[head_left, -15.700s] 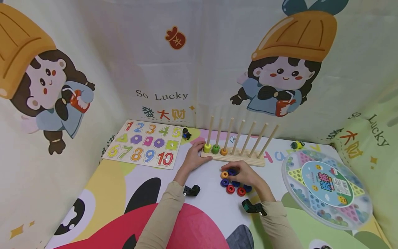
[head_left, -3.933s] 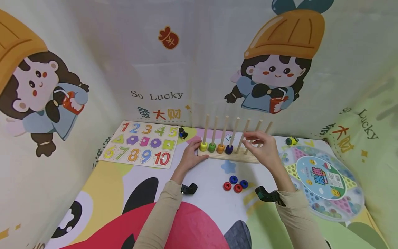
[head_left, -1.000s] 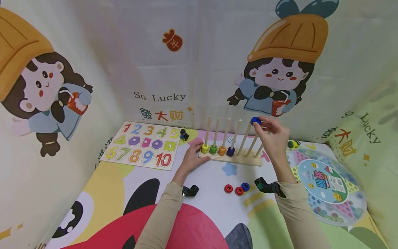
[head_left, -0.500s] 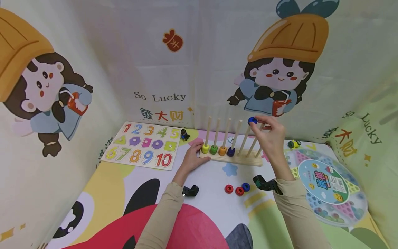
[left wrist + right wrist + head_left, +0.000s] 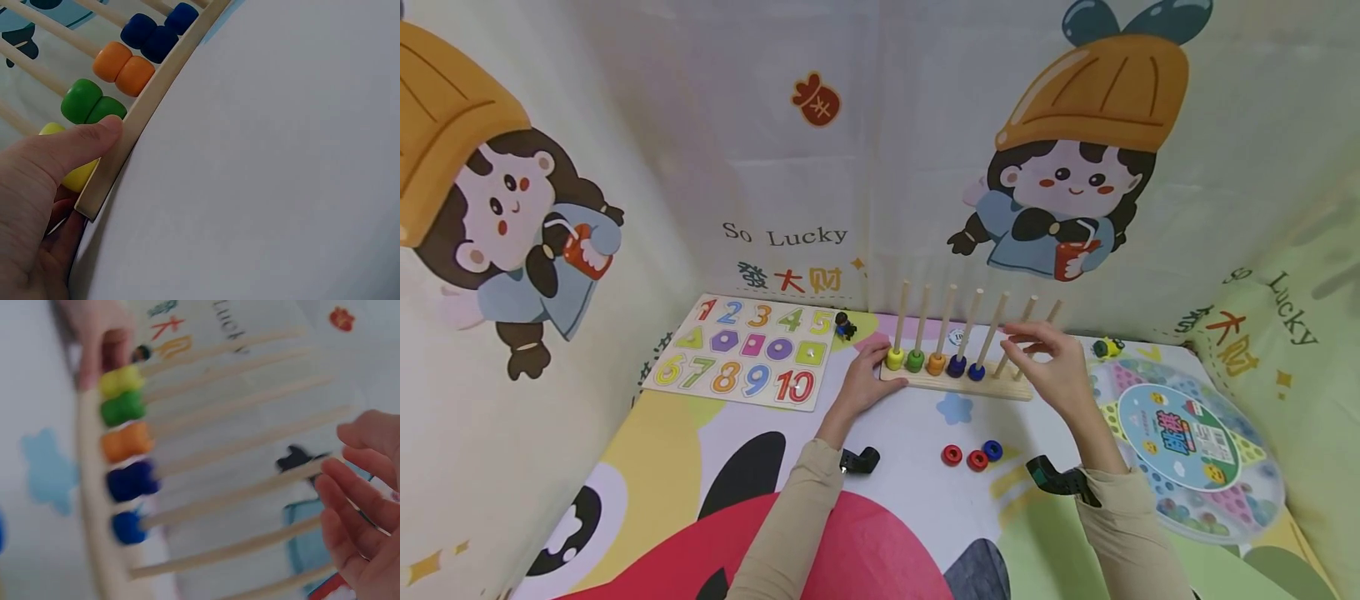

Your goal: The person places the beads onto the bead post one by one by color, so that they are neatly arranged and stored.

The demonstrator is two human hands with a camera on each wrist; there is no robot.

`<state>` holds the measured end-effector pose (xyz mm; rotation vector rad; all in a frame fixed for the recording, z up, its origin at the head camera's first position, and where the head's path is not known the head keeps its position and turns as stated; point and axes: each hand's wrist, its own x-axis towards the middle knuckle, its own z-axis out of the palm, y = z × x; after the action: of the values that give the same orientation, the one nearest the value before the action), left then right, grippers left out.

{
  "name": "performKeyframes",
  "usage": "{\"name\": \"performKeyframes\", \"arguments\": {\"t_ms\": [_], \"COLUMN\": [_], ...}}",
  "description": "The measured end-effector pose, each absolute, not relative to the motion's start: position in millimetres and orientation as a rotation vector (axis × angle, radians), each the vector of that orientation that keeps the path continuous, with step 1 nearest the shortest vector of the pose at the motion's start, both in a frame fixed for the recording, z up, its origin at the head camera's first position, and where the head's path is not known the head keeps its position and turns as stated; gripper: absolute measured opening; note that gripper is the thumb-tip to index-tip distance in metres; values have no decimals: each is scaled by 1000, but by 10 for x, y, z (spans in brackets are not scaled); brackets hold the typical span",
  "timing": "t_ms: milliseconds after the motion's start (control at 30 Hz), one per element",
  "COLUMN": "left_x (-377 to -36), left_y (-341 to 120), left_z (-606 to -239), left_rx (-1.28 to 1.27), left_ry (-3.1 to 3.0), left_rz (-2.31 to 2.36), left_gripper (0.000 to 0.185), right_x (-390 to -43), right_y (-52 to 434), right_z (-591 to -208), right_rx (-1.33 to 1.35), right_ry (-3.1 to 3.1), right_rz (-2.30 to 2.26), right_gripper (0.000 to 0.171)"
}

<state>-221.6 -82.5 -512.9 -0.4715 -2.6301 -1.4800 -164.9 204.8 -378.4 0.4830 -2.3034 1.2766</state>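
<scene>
A wooden peg rack [image 5: 958, 385] [image 5: 150, 100] stands at the back of the mat. Its first five pegs carry a yellow ring [image 5: 895, 359], a green ring [image 5: 915, 361], an orange ring [image 5: 937, 364], a dark blue ring [image 5: 957, 366] and a blue ring [image 5: 976, 372] [image 5: 128, 527]. My left hand [image 5: 867, 379] [image 5: 56, 181] grips the rack's left end, thumb on the front edge. My right hand [image 5: 1047, 358] [image 5: 362, 512] hovers open beside the right pegs, holding nothing. Two red rings [image 5: 952, 454] and a blue ring [image 5: 992, 450] lie loose in front.
A number puzzle board [image 5: 745, 350] lies at the back left. A round checkers tray [image 5: 1195, 450] sits at the right. A small dark figure [image 5: 846, 325] and a yellow toy car [image 5: 1107, 347] stand near the curtain wall. Black wrist camera mounts [image 5: 859, 460] show at both sleeves.
The blue ring that my right hand held at the top of the fifth peg has slid down to the base. My right hand let go and dropped lower. The left hand has not moved.
</scene>
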Motion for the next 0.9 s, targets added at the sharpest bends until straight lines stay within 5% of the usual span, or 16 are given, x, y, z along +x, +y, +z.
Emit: {"name": "performKeyframes", "arguments": {"t_ms": [467,900], "left_x": [-2208,-2209], "left_y": [-814,-808], "left_z": [-5122,-5126], "left_rx": [-452,-433], "left_ry": [-2634,-2648], "left_rz": [-1475,-1493], "left_gripper": [71,71], "right_x": [-1364,-1194], "right_y": [2279,2442], "right_z": [-4481,-4710], "right_rx": [546,787], "right_ry": [-2654,-2915], "right_rz": [1306,1493], "right_gripper": [28,46]}}
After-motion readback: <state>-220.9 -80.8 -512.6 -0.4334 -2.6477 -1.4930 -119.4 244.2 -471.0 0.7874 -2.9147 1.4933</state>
